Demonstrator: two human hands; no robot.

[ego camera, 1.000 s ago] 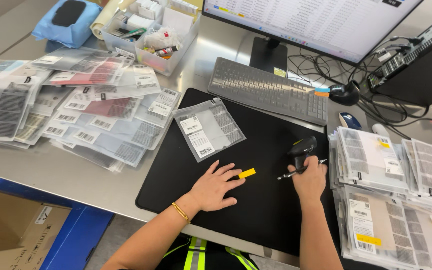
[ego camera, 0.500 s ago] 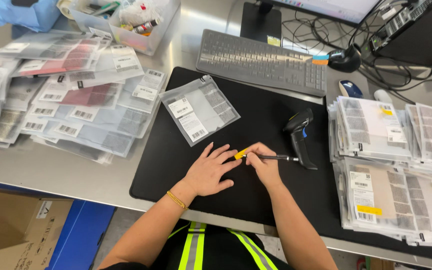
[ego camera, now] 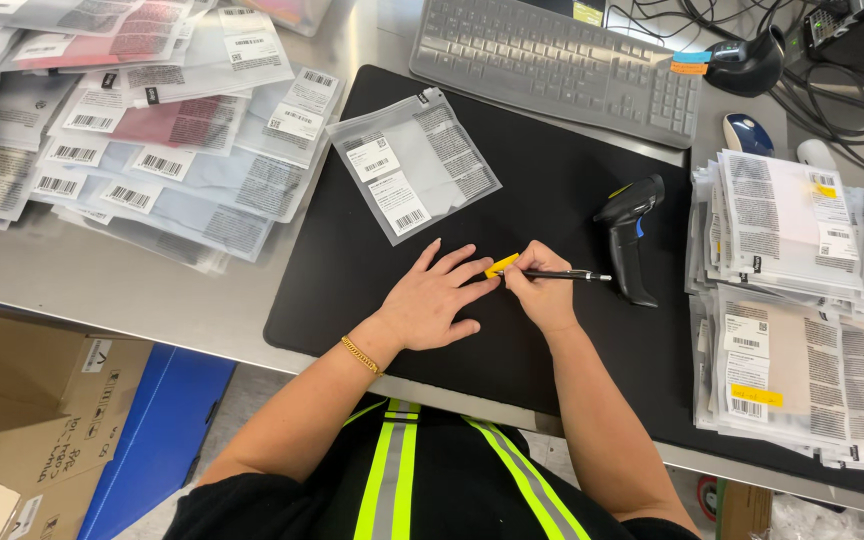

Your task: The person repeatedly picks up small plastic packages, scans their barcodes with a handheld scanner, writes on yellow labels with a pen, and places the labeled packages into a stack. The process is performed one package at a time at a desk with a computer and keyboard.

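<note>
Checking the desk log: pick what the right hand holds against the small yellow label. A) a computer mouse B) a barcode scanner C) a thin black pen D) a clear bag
C: the right hand grips a thin black pen with its tip at the yellow label, while the barcode scanner lies apart on the black mat.

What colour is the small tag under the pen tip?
Yellow tag, shown best in the head view.

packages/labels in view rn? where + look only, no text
Clear flat bag: alone on black mat, white barcode labels.
Bag pile: left on steel table, clear, grey and pink contents.
Bag stacks: right, white and yellow labels.
Small yellow label: mat, under left hand fingertips; right hand holds pen.
</note>
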